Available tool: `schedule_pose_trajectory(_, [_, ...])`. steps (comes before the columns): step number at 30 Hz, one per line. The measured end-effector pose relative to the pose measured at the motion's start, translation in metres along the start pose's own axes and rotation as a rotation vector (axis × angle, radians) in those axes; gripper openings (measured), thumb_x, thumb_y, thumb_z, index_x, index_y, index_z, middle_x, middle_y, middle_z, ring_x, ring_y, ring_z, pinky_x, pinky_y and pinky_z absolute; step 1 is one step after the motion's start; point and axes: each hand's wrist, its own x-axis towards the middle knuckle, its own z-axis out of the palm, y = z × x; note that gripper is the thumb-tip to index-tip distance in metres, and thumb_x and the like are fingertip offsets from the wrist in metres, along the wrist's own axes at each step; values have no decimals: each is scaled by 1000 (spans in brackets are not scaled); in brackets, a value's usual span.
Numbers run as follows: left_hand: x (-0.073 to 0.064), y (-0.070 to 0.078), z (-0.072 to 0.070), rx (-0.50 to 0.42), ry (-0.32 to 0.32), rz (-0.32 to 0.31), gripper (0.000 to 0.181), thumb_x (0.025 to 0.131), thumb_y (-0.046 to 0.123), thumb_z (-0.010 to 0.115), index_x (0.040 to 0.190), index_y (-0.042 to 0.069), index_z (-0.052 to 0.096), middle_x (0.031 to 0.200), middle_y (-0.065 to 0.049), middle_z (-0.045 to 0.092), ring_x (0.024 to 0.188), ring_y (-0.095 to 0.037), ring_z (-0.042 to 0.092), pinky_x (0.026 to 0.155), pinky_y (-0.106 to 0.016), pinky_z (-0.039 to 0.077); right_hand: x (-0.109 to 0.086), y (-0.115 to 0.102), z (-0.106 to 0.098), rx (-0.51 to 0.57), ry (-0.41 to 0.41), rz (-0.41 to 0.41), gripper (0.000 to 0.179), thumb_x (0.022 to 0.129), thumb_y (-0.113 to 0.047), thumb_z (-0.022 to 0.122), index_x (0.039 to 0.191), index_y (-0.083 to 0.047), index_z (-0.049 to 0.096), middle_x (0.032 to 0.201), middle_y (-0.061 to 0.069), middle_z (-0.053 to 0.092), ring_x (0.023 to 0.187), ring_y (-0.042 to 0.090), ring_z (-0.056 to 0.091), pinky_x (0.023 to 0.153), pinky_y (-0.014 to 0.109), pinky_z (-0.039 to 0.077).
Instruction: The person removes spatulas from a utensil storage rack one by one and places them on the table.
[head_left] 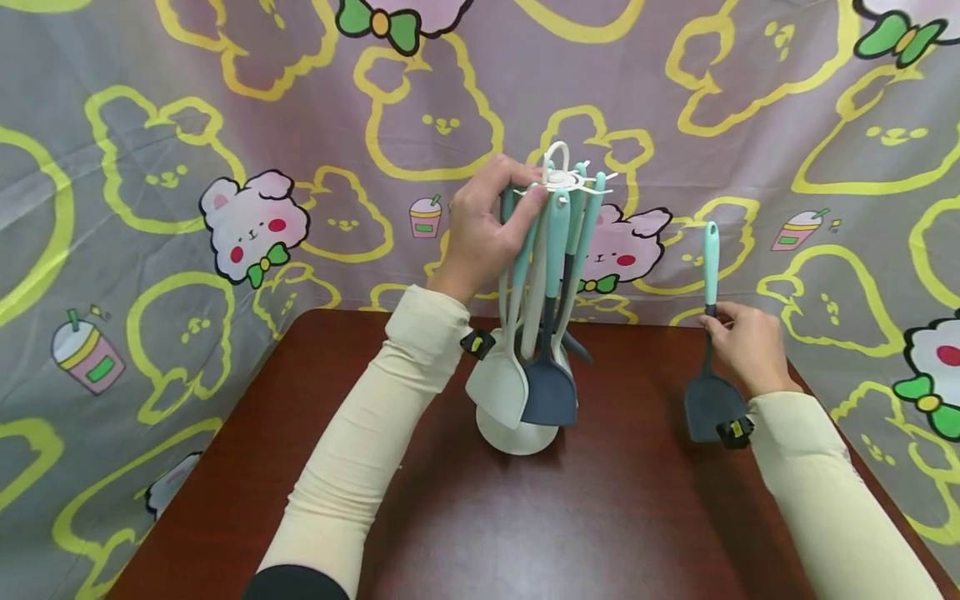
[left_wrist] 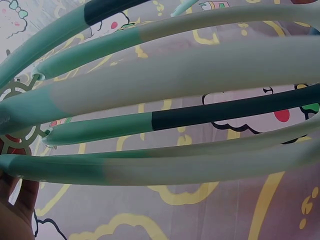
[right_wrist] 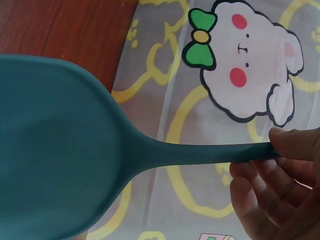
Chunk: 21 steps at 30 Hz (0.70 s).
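A white rotating utensil rack (head_left: 517,440) stands on the table, with several mint-handled utensils hanging from its hooked top ring. In front hang a pale spatula (head_left: 501,383) and a dark spatula (head_left: 550,396). My left hand (head_left: 487,221) grips the rack near its top ring, thumb in front beside the handles. In the left wrist view, hanging handles (left_wrist: 100,127) cross the picture and part of that hand shows at lower left. To the right, my right hand (head_left: 750,342) pinches the neck of another dark spatula (head_left: 711,404), held upright, mint handle up and blade down.
The dark red-brown table (head_left: 600,517) runs up to a patterned cloth (head_left: 300,125) hanging behind it and along both sides. The rack stands toward the back of the table, near the middle. Its looped carrying handle (head_left: 557,148) rises above the hooks.
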Motion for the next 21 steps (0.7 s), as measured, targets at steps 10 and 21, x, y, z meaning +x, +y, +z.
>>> schedule_pose_trajectory(10, [0,0,1,-14,-9,-21,9,91,7,63,91,-2,64,96,-16,69,104,-26,70,97,-22,51,6,14,1,-60,-40,17,26,93,-17,67,101,8,71,81,26,71,57,26,52,56,32,33])
schedule_pose_trajectory(21, [-1,1,0,10,-19,-20,10,92,8,63,92,-1,64,97,-16,69,105,-25,70,96,-21,51,10,29,7,-73,-159,77,30,93,-18,66,106,8,69,89,29,70,73,39,55,63,41,38])
